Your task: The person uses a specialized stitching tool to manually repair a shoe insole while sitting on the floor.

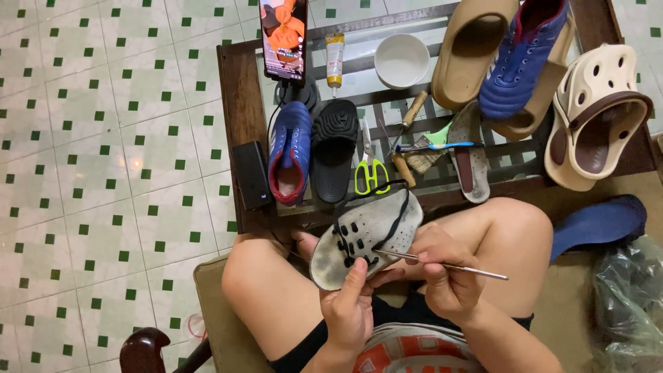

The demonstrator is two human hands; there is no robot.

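Nearest the lens, the left hand (349,311) has its grip closed on the lower edge of a worn grey shoe sole (366,238), thumb pressed up against its holed face. That sole sits above and just beyond this grip, over the lap, its long axis slanting from lower left up to upper right, the broader end toward the tabletop (242,83). Right hand (442,273) is pinched shut around a thin metal awl (442,262), which lies nearly level; its tip points left and touches the sole near the holes, its tail pointing right past the knee. Beyond, on the tabletop, lie yellow-handled scissors (371,173), a black slide sandal (333,148), a blue sports shoe (290,152) and a glue tube (335,61).
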